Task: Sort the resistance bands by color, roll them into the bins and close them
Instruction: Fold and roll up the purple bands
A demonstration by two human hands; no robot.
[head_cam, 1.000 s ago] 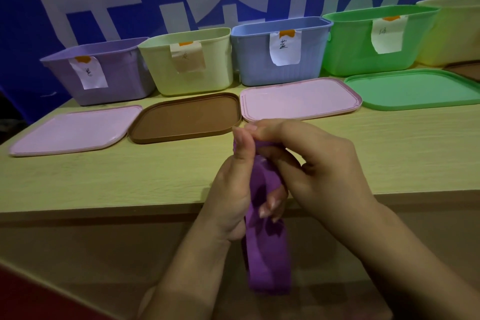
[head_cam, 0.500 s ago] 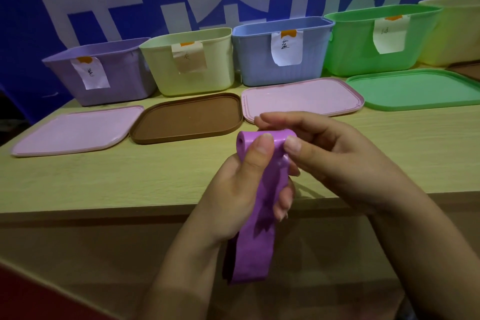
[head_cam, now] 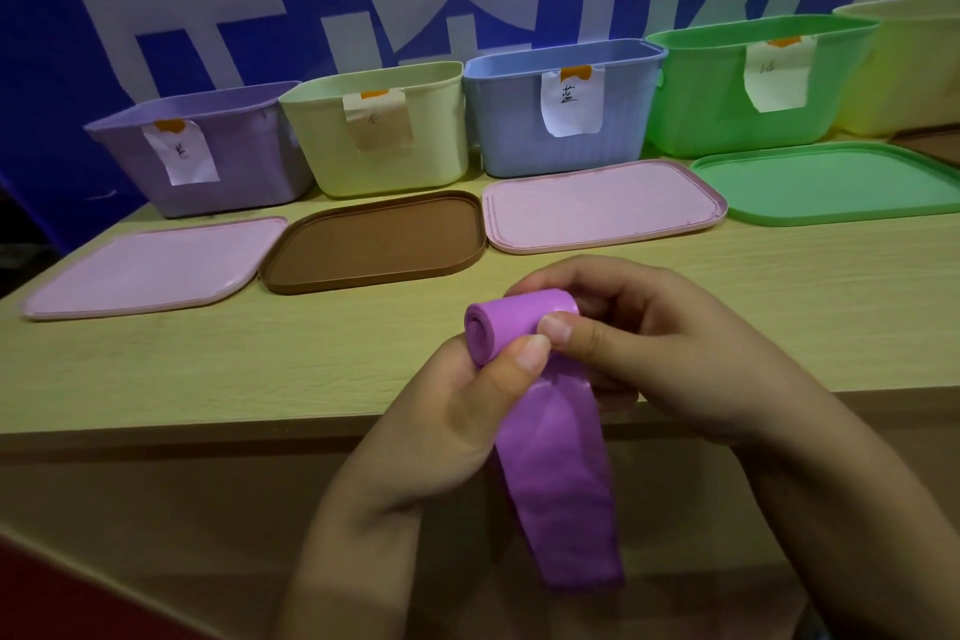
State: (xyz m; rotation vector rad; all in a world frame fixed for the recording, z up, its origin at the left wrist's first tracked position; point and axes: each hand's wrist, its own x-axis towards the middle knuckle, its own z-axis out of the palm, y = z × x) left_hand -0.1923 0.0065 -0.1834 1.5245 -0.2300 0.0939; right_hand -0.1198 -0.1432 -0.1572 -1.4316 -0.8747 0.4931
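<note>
Hands meet in front of the near table edge [head_cam: 156,411], both gripping one purple resistance band [head_cam: 550,437].

Left hand [head_cam: 457,411]: fingers curled behind the band, thumb pressed onto its front face just below the rolled section. The hand is clamped on the band.

Purple resistance band: the upper end is wound into a tight roll lying crosswise between the two hands, with the spiral end face turned toward the left. The unrolled remainder hangs straight down below the hands as a flat, smooth strip, in front of the table's front panel. The band does not touch the tabletop.

Right hand [head_cam: 670,353]: fingers curled over the top and far side of the roll, thumb tip set on the roll's right end, just beside the left thumb. This hand is also clamped on the band.

Beyond the hands, from left to right, four lids lie flat on the table: pink lid [head_cam: 150,270], brown lid [head_cam: 379,239], second pink lid [head_cam: 602,205], green lid [head_cam: 831,182]. Behind the lids stands a row of open bins, each of the first four carrying a paper label on its front wall: purple bin [head_cam: 244,161], pale yellow bin [head_cam: 431,135], blue bin [head_cam: 623,125], green bin [head_cam: 701,104]. A further yellow bin [head_cam: 914,68] stands at the far right, partly cut off by the frame edge. The bin contents cannot be determined from this view.
</note>
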